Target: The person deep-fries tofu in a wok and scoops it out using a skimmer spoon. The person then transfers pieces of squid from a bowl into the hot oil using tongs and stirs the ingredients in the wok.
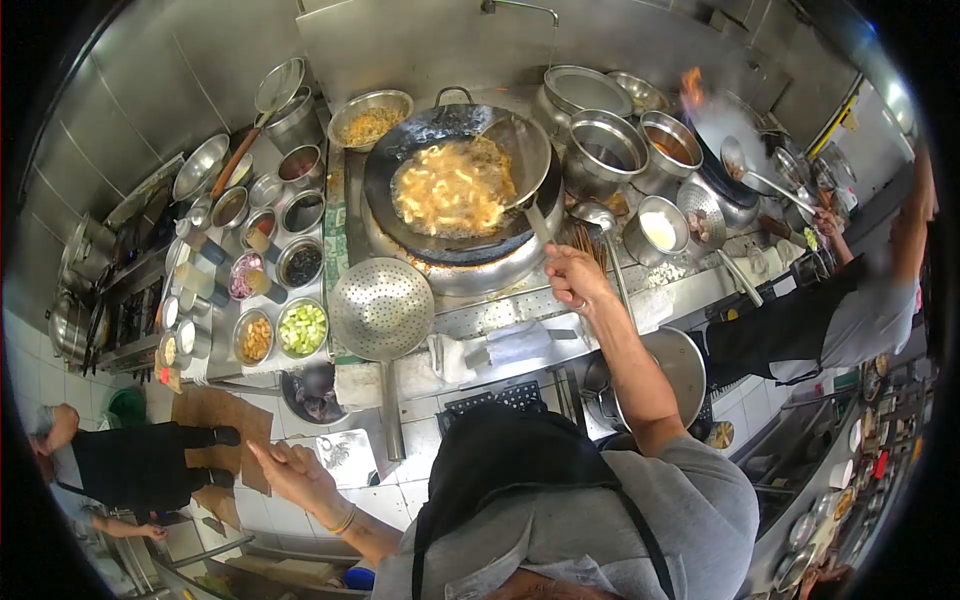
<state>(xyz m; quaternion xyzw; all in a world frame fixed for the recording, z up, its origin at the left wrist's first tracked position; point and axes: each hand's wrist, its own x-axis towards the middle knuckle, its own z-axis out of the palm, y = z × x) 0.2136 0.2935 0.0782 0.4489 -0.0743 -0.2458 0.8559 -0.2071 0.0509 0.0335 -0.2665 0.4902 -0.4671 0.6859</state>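
Note:
In the head view, my right hand (578, 277) is closed around the handle of a round strainer (524, 150). The strainer's bowl rests tilted at the right side of a black wok (385, 190). Pale yellow pieces of food (455, 185) bubble in oil in the wok, reaching the strainer's edge. My left hand (300, 485) hangs low on the left, away from the stove, with some fingers stretched out and nothing visible in it. A large perforated ladle (383, 308) lies in front of the wok, its handle pointing toward me.
Left of the wok stand bowls of chopped green vegetable (302, 328), peanut-like pieces (254, 338) and sauces. Metal pots (605, 150) stand to the right. Beyond them a co-worker (850, 300) handles a ladle at a flaming wok (735, 140). Another person (130, 465) stands lower left.

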